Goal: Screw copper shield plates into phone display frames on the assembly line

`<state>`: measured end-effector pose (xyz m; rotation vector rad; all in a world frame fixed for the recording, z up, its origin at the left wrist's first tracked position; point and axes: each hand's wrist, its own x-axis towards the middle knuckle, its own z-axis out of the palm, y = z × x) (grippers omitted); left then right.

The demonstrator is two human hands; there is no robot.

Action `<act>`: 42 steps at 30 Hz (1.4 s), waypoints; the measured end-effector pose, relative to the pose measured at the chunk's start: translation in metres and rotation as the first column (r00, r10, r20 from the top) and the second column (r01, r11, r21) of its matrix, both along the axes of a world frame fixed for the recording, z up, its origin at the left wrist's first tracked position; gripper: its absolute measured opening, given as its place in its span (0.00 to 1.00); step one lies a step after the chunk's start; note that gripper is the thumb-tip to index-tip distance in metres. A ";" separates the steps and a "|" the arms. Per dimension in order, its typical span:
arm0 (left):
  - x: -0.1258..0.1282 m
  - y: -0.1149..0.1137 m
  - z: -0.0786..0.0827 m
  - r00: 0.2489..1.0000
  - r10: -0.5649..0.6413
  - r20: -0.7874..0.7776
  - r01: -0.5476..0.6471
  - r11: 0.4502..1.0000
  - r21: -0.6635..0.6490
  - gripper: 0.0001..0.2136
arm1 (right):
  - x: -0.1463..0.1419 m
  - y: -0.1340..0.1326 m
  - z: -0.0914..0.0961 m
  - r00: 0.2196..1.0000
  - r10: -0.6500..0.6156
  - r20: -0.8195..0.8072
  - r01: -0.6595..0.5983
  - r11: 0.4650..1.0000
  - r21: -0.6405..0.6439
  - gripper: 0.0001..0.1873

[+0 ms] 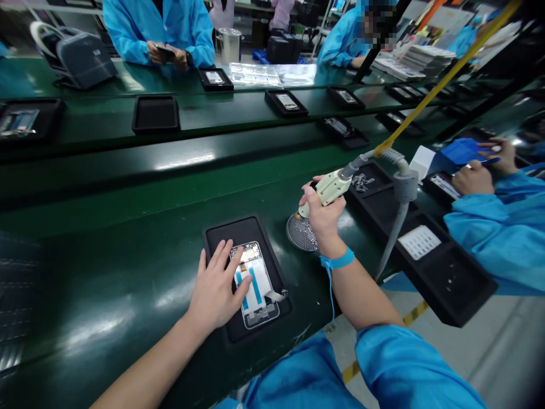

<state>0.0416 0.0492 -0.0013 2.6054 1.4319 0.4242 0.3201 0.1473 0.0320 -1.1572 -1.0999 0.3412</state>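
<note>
My left hand [219, 284] lies with fingers spread over the left side of an opened phone [258, 284], which rests in a black tray [225, 232]. The phone shows its circuit board at the top, two blue strips in the middle and a loose flex cable at its right edge. Wrapped in my right hand [326, 213] is a cream electric screwdriver [334, 186], hanging from a grey cable. Its tip points down at a round dish [300, 232] with a perforated top, right of the tray. Whether the tip touches the dish I cannot tell.
A long black compartment tray [457, 284] stands at the right, holding a white card [419, 242] and small parts. A co-worker's hands [474, 182] work beyond it. Black trays [155, 113] line the belt ahead. The screwdriver's cable [394, 227] hangs beside my right arm.
</note>
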 end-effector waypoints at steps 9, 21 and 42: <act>-0.001 0.000 0.007 0.996 -0.018 -0.088 0.015 0.999 -0.041 0.23 | 0.003 0.003 -0.004 1.000 0.000 -0.017 0.000 0.999 0.041 0.16; -0.001 0.000 0.008 0.997 -0.019 -0.073 0.016 0.999 -0.045 0.23 | 0.002 0.002 -0.005 0.999 -0.020 -0.032 0.021 0.999 0.026 0.16; 0.009 -0.004 0.005 0.999 0.006 0.045 -0.001 0.993 -0.115 0.21 | -0.058 -0.031 0.050 0.967 0.182 -0.179 -0.149 0.972 0.181 0.12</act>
